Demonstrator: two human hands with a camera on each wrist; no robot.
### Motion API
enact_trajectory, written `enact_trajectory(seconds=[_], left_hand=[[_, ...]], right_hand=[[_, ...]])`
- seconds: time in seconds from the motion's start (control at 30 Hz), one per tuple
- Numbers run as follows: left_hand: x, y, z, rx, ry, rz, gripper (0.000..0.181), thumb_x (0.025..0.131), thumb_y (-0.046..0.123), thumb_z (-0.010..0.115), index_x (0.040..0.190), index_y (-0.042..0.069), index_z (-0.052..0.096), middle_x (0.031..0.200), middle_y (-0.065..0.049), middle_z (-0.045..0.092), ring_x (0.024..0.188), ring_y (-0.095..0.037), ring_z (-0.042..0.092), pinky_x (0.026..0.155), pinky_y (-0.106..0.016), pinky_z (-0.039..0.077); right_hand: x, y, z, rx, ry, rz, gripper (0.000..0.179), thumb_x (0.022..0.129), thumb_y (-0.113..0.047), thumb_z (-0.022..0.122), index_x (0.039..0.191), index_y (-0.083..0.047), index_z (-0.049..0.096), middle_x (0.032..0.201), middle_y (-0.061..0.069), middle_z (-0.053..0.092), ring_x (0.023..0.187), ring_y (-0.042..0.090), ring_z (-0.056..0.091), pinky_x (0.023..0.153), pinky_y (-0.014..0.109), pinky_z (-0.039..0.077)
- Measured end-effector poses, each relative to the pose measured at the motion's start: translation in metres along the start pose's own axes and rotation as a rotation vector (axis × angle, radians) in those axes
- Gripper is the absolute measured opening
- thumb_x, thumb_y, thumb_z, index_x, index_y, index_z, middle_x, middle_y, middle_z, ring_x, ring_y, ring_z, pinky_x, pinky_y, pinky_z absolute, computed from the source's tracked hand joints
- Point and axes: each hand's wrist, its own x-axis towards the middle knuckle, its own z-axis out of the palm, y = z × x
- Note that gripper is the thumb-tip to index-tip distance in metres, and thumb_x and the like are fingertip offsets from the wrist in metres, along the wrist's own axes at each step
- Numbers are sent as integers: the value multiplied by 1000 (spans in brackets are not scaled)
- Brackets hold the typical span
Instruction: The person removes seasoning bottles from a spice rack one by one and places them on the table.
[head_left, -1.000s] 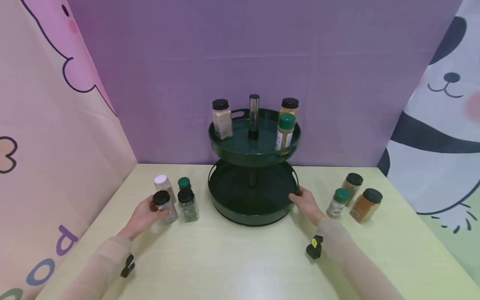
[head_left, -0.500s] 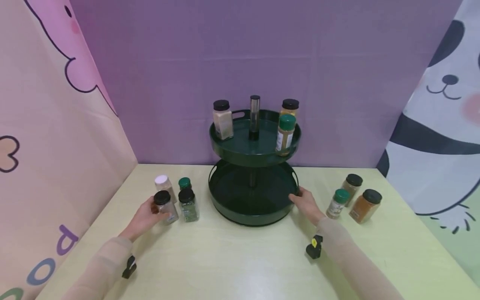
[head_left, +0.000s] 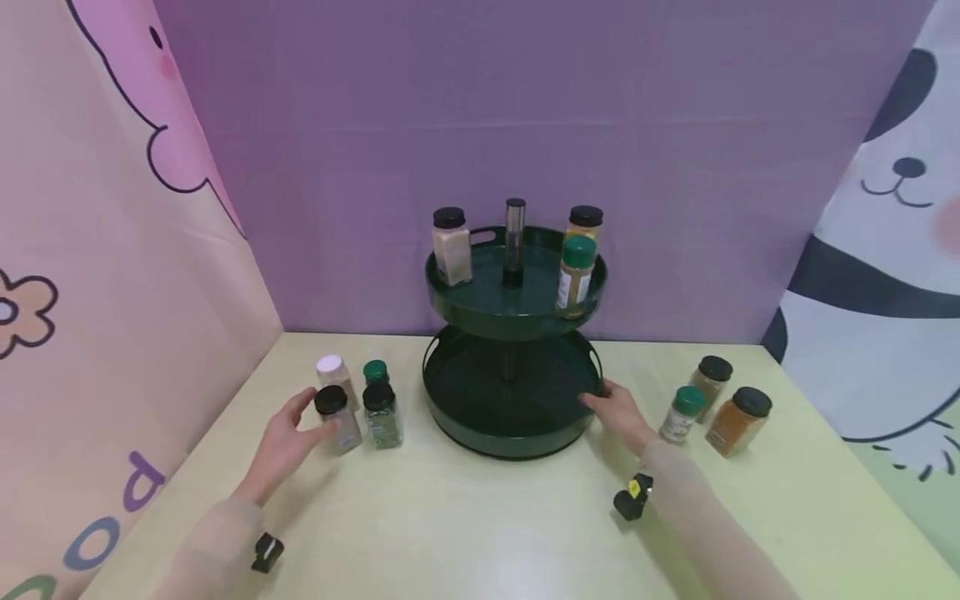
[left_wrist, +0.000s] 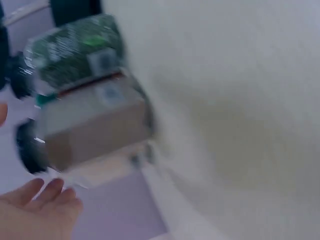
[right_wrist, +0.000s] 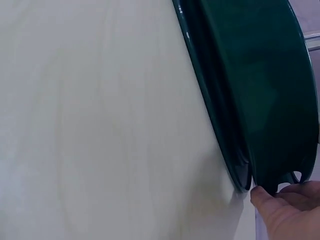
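Note:
My left hand is beside a spice jar with a black lid, thumb and fingers spread apart on either side. In the left wrist view its fingertips lie just off the jar, which holds greyish-brown powder. A black-lidded jar of green herbs stands right against that one, with a white-lidded jar and a green-lidded jar behind. With thumb and fingers, my right hand pinches the lower tray's rim, at the handle cutout, of a dark green two-tier spice rack.
The upper tray carries a pale-powder jar, a green-lidded jar and a black-lidded yellow jar. On the right stand a green-lidded jar, an orange-powder jar and a brown jar. A purple backdrop rises behind.
My left hand has loosened from the greyish-brown jar, its fingers drawing back to the left while the jar stays standing. The right hand keeps its hold on the rack's rim. The head view shifts slightly.

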Motion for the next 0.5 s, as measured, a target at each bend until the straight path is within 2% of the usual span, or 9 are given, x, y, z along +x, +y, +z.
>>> enact_trajectory(seconds=[0.1, 0.27, 0.37, 0.5], left_hand=[[-8, 16, 3, -9, 82, 27, 73, 89, 35, 57, 146, 7, 20, 150, -19, 20, 136, -42, 18, 110, -55, 20], [-19, 41, 9, -109, 195, 161, 57, 91, 27, 55, 141, 10, 34, 147, -15, 30, 136, -37, 24, 111, -50, 22], [-23, 57, 10, -184, 192, 200, 50, 93, 28, 52, 138, 11, 39, 145, -9, 37, 134, -30, 31, 110, -43, 28], [-23, 82, 9, -289, 113, 185, 50, 94, 35, 48, 139, 16, 39, 144, -1, 40, 131, -18, 38, 106, -31, 35]], right_hand=[[-1, 2, -2, -12, 14, -12, 51, 92, -20, 50, 132, 10, 39, 130, 31, 46, 119, 39, 46, 101, 47, 39], [-1, 4, -4, -23, -2, 21, 58, 92, -27, 50, 135, 8, 35, 133, 30, 44, 121, 40, 45, 102, 48, 38], [-2, 4, -7, -9, -27, 45, 67, 92, -32, 49, 140, 8, 25, 140, 30, 34, 126, 40, 40, 104, 48, 35], [-6, 1, -13, -7, -44, 51, 75, 93, -37, 48, 143, 7, 14, 146, 29, 21, 132, 41, 29, 108, 48, 29]])
